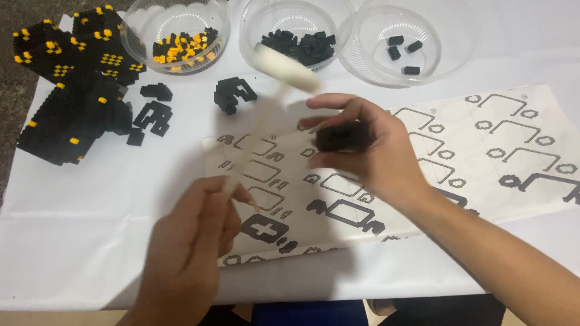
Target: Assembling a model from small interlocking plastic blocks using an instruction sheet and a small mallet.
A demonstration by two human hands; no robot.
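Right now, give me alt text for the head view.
The left hand swings a blurred white mallet while the right hand pinches a small black block piece above an instruction sheet, three clear bowls behind.

We see the paper sheet (pixel 483 157) on the table, three bowls (pixel 175 30) behind it, big block model (pixel 72 90) left of it, our hands (pixel 362 145) over it, small block pieces (pixel 232 93) between bowls and sheet.
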